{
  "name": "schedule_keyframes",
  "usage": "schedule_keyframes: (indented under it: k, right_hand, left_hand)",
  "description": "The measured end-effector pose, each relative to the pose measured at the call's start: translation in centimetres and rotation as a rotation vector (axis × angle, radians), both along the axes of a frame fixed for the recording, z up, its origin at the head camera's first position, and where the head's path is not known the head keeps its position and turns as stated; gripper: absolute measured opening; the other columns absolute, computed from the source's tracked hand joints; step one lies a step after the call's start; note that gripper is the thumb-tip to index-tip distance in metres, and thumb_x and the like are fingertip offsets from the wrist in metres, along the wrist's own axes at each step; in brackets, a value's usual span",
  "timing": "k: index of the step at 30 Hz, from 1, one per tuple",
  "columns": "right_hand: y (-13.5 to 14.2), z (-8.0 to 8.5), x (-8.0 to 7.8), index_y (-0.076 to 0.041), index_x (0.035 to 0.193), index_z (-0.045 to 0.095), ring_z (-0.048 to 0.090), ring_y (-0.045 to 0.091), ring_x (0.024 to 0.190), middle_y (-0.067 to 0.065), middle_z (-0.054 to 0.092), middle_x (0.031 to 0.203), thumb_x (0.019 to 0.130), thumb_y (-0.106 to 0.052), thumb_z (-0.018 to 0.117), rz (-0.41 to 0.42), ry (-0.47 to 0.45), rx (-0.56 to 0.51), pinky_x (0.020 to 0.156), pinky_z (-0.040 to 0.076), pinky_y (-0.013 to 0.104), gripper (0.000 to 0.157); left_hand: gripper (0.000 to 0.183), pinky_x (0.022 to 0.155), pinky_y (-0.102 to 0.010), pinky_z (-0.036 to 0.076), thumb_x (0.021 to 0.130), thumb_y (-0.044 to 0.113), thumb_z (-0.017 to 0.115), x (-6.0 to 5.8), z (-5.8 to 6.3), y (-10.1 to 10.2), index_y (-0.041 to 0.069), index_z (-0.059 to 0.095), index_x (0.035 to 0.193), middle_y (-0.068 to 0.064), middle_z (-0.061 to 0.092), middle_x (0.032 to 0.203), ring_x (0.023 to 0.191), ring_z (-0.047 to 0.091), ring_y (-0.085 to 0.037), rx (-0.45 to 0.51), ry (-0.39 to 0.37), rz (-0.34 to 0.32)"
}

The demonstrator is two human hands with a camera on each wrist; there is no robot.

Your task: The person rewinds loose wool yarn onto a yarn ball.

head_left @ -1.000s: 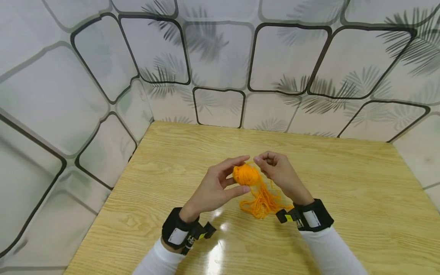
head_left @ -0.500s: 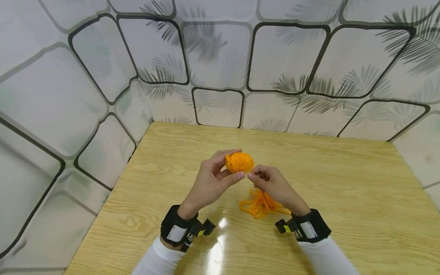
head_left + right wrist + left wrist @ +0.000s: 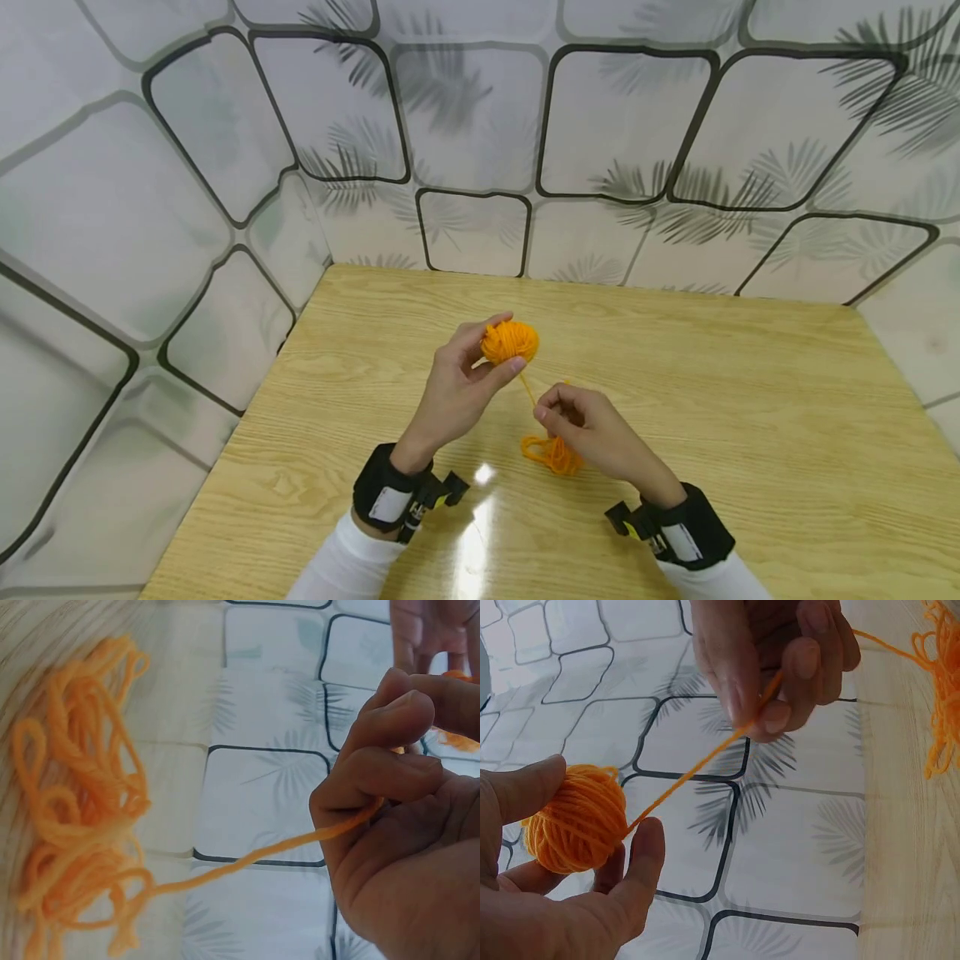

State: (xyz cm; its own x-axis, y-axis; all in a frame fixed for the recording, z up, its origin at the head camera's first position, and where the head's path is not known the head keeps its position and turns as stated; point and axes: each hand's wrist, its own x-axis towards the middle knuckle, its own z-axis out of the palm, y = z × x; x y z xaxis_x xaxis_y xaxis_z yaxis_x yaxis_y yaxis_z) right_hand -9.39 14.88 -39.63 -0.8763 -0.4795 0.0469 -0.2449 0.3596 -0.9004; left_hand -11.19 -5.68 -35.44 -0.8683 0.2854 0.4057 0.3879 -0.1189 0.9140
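Observation:
A small ball of orange yarn [image 3: 511, 342] is held above the table between the thumb and fingers of my left hand [image 3: 457, 392]. From the ball a taut strand [image 3: 686, 778] runs to my right hand [image 3: 596, 429], which is lower and to the right. Thumb and fingertips of that hand pinch the strand, and its other fingers curl over the yarn. In the right wrist view the strand leaves the curled fingers and leads to a loose heap of orange yarn [image 3: 86, 795] lying on the table. My right hand partly covers this heap in the head view.
The wood-grain table [image 3: 360, 350] stretches out around both hands. Behind it and on the left stand pale walls [image 3: 480, 117] with dark stone outlines and leaf prints. Each wrist wears a black band [image 3: 386, 492] with a small camera.
My left hand has raised the yarn ball up and to the left. The right hand has come from beside the top of the ball down below it, drawing the strand taut.

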Motion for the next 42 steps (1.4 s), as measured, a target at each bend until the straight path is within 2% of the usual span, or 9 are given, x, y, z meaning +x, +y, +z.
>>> schedule_keyframes:
  k: [6, 10, 12, 17, 22, 26, 30, 33, 42]
  right_hand:
    - [-0.2, 1.5, 1.4, -0.018, 0.094, 0.058, 0.049, 0.015, 0.062, 0.001, 0.057, 0.08, 0.093, -0.038, 0.05, 0.009, 0.046, 0.004, 0.051, 0.043, 0.029, 0.022]
    - [-0.3, 2.4, 2.2, -0.019, 0.095, 0.058, 0.048, 0.014, 0.061, -0.001, 0.058, 0.08, 0.094, -0.038, 0.05, 0.009, 0.057, 0.0, 0.05, 0.042, 0.028, 0.02]
    - [-0.4, 2.7, 2.5, -0.02, 0.095, 0.058, 0.047, 0.013, 0.059, -0.001, 0.057, 0.078, 0.094, -0.037, 0.051, 0.0, 0.074, 0.003, 0.049, 0.041, 0.028, 0.019]
    - [-0.5, 3.5, 3.2, -0.021, 0.094, 0.058, 0.047, 0.012, 0.058, -0.001, 0.056, 0.077, 0.094, -0.034, 0.052, -0.014, 0.108, -0.017, 0.048, 0.041, 0.028, 0.014]
    - [-0.5, 4.1, 3.5, -0.021, 0.094, 0.058, 0.049, 0.011, 0.059, -0.003, 0.056, 0.079, 0.094, -0.026, 0.052, -0.002, 0.161, -0.061, 0.048, 0.043, 0.028, 0.008]
    - [-0.4, 4.6, 3.5, -0.02, 0.095, 0.057, 0.045, 0.01, 0.055, -0.003, 0.055, 0.079, 0.094, -0.02, 0.052, 0.004, 0.212, -0.092, 0.046, 0.041, 0.027, 0.005]
    - [-0.2, 5.4, 3.3, -0.02, 0.095, 0.057, 0.044, 0.01, 0.054, -0.002, 0.053, 0.077, 0.093, -0.017, 0.053, -0.008, 0.237, -0.111, 0.045, 0.039, 0.027, 0.005]
    - [-0.2, 6.1, 3.1, -0.019, 0.095, 0.056, 0.044, 0.011, 0.054, -0.001, 0.053, 0.077, 0.093, -0.016, 0.053, -0.027, 0.245, -0.118, 0.044, 0.039, 0.028, 0.005]
    - [-0.1, 8.6, 2.5, -0.016, 0.097, 0.056, 0.045, 0.013, 0.056, 0.0, 0.052, 0.078, 0.093, -0.012, 0.052, -0.082, 0.324, -0.136, 0.045, 0.038, 0.029, 0.007]
  left_hand:
    - [0.05, 0.081, -0.038, 0.05, 0.088, 0.006, 0.059, 0.4, 0.8, 0.0, 0.006, 0.044, 0.135, -0.016, 0.041, 0.115, 0.104, 0.056, -0.03, -0.007, -0.035, 0.004]
    - [0.051, 0.075, -0.04, 0.051, 0.088, 0.003, 0.058, 0.8, 1.5, 0.0, 0.005, 0.043, 0.136, -0.016, 0.04, 0.114, 0.099, 0.056, -0.031, 0.006, -0.056, -0.016]
    - [0.051, 0.073, -0.04, 0.052, 0.087, 0.001, 0.057, 0.8, 1.4, -0.1, 0.005, 0.043, 0.136, -0.016, 0.039, 0.114, 0.099, 0.053, -0.03, 0.002, -0.048, -0.018]
    - [0.048, 0.077, -0.038, 0.051, 0.086, 0.0, 0.059, 0.9, 1.3, -0.1, 0.006, 0.049, 0.132, -0.015, 0.039, 0.115, 0.101, 0.047, -0.028, -0.035, -0.04, -0.005]
    - [0.046, 0.083, -0.035, 0.049, 0.086, 0.002, 0.06, 1.0, 1.2, -0.2, 0.009, 0.051, 0.131, -0.015, 0.037, 0.115, 0.102, 0.046, -0.028, -0.103, -0.091, -0.005]
    - [0.046, 0.084, -0.033, 0.048, 0.088, 0.004, 0.058, 0.8, 0.5, -0.2, 0.014, 0.05, 0.132, -0.014, 0.036, 0.118, 0.104, 0.045, -0.028, -0.15, -0.116, -0.031]
    - [0.052, 0.085, -0.03, 0.047, 0.087, -0.001, 0.055, 0.3, -1.0, -0.2, 0.022, 0.05, 0.133, -0.011, 0.035, 0.121, 0.107, 0.046, -0.025, -0.195, -0.108, -0.064]
    - [0.057, 0.086, -0.03, 0.047, 0.084, -0.004, 0.055, 0.1, -1.5, -0.2, 0.024, 0.049, 0.133, -0.01, 0.035, 0.122, 0.108, 0.046, -0.024, -0.222, -0.105, -0.079]
    - [0.051, 0.084, -0.03, 0.048, 0.086, 0.013, 0.063, 0.3, -2.0, -0.2, 0.019, 0.048, 0.134, -0.008, 0.038, 0.117, 0.104, 0.045, -0.023, -0.264, -0.074, -0.145]
